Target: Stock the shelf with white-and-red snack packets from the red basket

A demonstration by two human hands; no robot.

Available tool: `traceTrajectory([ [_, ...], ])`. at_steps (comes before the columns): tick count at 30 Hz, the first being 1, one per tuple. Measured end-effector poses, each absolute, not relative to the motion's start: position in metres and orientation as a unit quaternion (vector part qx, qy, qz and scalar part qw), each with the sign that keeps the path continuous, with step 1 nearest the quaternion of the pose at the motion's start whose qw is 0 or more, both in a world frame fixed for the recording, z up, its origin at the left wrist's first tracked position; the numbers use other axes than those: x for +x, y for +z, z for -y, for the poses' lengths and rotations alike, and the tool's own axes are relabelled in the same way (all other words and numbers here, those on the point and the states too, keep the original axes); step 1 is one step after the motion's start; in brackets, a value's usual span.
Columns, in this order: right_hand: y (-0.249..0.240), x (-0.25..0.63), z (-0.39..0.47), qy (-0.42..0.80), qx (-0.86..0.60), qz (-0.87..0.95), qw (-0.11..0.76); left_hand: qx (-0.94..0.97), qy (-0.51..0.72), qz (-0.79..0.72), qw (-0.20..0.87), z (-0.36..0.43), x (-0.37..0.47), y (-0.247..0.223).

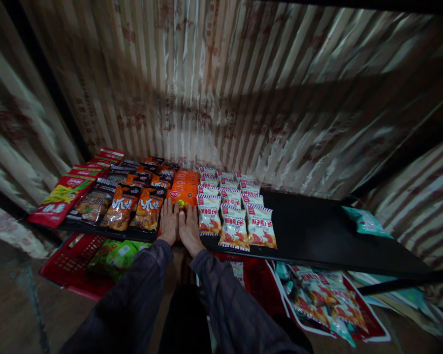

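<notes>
A row of orange snack packets (185,186) lies on the black shelf (306,226). Both my hands press flat against the front of this row, side by side. My left hand (169,222) has its fingers stretched out on the left part, and my right hand (189,227) does the same on the right part. Black and orange bags (147,209) stand just left of my hands. To the right, white snack packets (234,226) are lined up in three columns. The front of the orange packets is partly hidden by my fingers.
Dark bags (90,204) and red bags (61,199) fill the shelf's left end. A teal packet (367,222) lies at its right. Below are a red basket (68,263) with green bags and another basket (376,332) with white packets. Striped sheeting (221,98) hangs behind.
</notes>
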State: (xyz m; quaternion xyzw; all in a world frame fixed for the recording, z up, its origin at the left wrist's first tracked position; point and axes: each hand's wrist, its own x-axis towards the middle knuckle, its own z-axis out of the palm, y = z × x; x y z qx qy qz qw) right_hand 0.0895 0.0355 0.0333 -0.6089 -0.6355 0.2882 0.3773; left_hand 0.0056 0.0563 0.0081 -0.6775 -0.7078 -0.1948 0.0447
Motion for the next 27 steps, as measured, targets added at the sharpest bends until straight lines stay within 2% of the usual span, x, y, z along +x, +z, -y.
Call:
traceTrajectory([
  [15, 0.039, 0.084, -0.046, 0.219, -0.643, 0.635, 0.367, -0.678, -0.140, 0.722, 0.022, -0.098, 0.010, 0.026],
  [27, 0.033, 0.086, -0.048, 0.203, -0.632, 0.651, 0.369, -0.654, -0.192, 0.730, 0.053, -0.103, 0.012, 0.015],
])
